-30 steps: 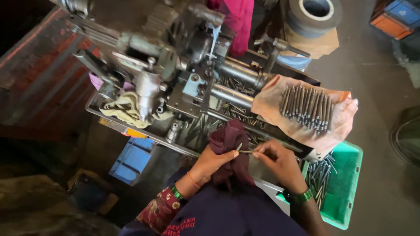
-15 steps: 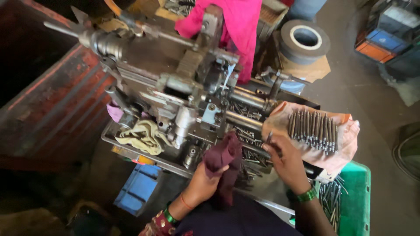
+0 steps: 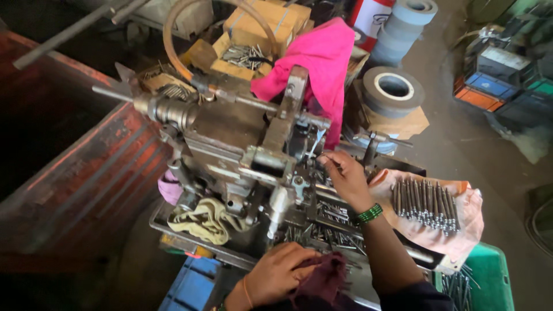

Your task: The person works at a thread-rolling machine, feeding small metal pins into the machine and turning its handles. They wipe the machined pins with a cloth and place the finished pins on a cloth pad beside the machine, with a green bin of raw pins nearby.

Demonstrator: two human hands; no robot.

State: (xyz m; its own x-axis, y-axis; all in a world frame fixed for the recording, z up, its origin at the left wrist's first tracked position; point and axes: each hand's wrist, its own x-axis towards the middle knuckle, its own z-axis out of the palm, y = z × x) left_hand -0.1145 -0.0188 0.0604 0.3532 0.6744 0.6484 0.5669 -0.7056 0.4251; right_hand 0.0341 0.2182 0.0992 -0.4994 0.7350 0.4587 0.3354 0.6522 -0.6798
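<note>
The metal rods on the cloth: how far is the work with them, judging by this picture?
Looks done: many metal rods lie in a neat row on the pale cloth. In hand: the right hand reaches into the machine, whether it holds a rod cannot be seen; the left hand rests on a dark red rag. Possibly left: loose rods in the green crate.

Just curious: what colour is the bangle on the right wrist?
Green bangle, seen in the head view.

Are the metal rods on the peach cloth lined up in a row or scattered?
Lined up. The metal rods lie side by side, roughly parallel, in one row across the peach cloth, right of the right hand.
</note>
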